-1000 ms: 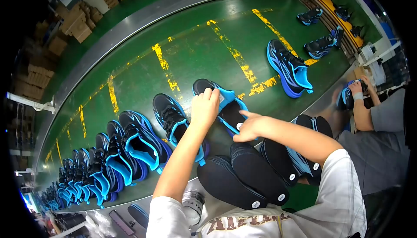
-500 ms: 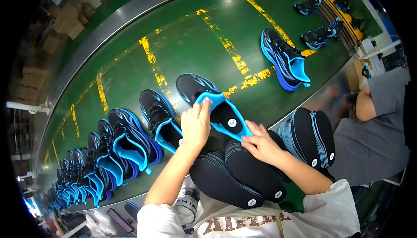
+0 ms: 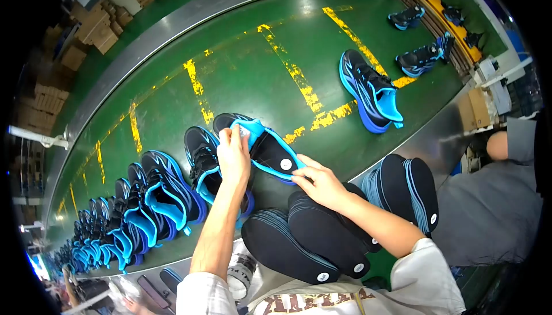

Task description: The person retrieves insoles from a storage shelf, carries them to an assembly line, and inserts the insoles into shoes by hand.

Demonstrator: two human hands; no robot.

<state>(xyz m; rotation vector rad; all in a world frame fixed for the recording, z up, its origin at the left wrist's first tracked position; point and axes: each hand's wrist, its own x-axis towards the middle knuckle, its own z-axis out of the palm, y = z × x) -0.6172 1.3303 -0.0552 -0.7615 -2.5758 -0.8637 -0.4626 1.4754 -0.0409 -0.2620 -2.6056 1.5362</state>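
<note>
A black running shoe (image 3: 269, 153) with bright blue lining is tilted in front of me, its opening facing me and a round white sticker on the insole inside. My left hand (image 3: 234, 157) pinches the blue tongue at the front of the opening. On the heel end of the collar, my right hand (image 3: 322, 183) has its thumb and fingers closed around the rim. Just left of my left hand stands another black and blue shoe (image 3: 201, 154). Below my right hand are stacks of black insoles (image 3: 325, 231) with white stickers, close to my body.
A long row of similar shoes (image 3: 164, 191) runs down the left of the green belt (image 3: 241, 79), which has worn yellow lines. One shoe (image 3: 368, 88) stands to the right, with others at the far right. More insoles (image 3: 397, 188) lie beside a person in grey (image 3: 489, 200).
Both hands and the shoe have moved left and slightly down in view, nearer the neighbouring shoe. The grip on tongue and collar continues. The view has shifted slightly.
</note>
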